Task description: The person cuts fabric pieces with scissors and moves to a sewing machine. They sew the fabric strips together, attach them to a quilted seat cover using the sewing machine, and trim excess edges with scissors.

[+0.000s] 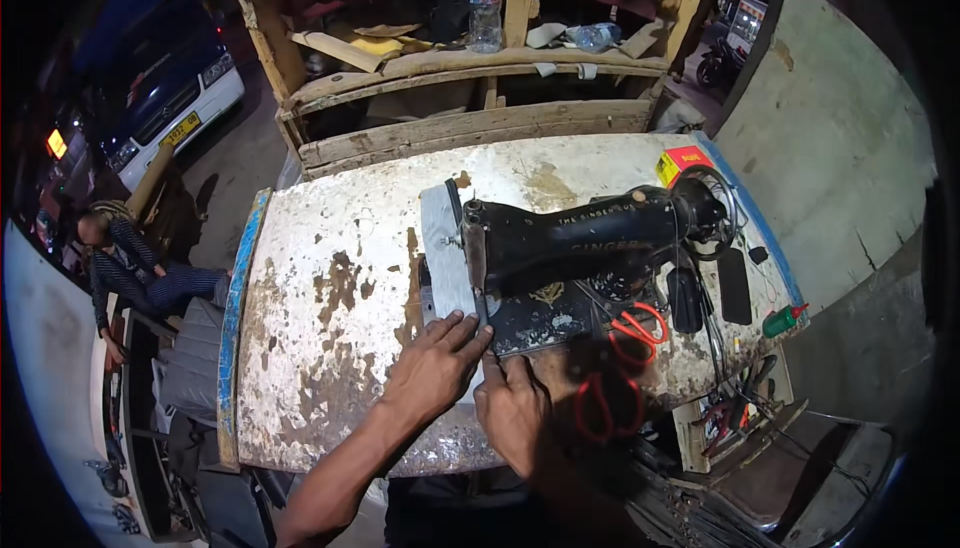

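My left hand [425, 373] lies with its fingers over the lower end of a light grey strip [446, 253]; can't tell if that grip pinches it. My right hand [513, 410] sits just beside, index finger pointing at the strip's right edge; can't tell its grip either. Strip runs up the tabletop [290, 278], by the needle end of a black sewing machine [575, 240]. Red-handled scissors [655, 333] and a green bottle [783, 322] on the right.
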{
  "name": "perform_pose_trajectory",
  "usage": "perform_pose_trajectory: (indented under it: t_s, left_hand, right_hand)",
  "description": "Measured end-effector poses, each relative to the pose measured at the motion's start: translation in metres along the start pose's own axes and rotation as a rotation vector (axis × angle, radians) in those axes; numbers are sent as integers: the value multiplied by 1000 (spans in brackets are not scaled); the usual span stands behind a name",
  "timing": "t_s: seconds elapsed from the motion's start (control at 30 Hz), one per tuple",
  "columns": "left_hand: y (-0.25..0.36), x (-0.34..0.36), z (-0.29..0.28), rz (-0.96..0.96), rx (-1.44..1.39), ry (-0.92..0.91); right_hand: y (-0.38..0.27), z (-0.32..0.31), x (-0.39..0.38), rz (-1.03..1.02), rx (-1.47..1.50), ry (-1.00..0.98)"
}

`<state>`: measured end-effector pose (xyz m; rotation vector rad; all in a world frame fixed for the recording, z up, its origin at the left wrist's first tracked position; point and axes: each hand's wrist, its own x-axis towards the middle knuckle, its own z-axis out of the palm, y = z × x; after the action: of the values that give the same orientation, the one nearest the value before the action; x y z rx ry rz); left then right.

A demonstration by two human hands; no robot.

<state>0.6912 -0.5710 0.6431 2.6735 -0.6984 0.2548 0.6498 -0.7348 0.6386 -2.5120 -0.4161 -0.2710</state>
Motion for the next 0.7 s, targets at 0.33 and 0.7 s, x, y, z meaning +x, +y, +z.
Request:
perform_pose_trajectory:
  t_s: [0.33,0.7]
  left_hand:
    - [-4,-1,-3,38,8,-16]
    - [-12,7,-10,79,-11,-50]
  right_hand:
    - [-3,-3,4,23,-27,-52]
    - [7,7,10,-26,-90,-24]
